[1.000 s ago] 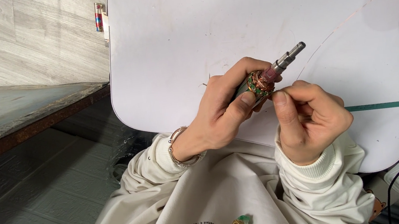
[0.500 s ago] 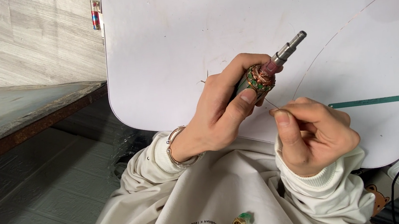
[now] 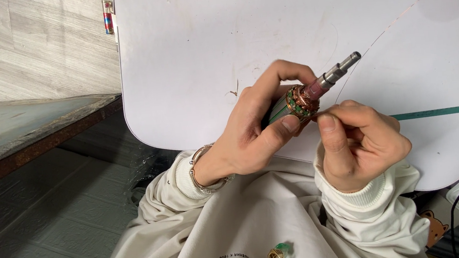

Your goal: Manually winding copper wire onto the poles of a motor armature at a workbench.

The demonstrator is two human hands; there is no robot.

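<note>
Head view: left hand [image 3: 245, 139] wrapped around small motor rotor [image 3: 295, 102], fingers closed on green-and-copper winding body, thumb pressed along underside. Rotor tilted, steel shaft [image 3: 337, 72] pointing up-right, held above white table [image 3: 192, 42]. Right hand [image 3: 359, 144] just beside rotor's copper end, thumb and forefinger pinched shut on thin copper wire [image 3: 394, 18]; wire ran up-right across table. Bracelet [image 3: 202, 169] on left wrist. Cream sweatshirt [image 3: 239, 224] below. Grey tiled floor [image 3: 40, 223] at left.
</note>
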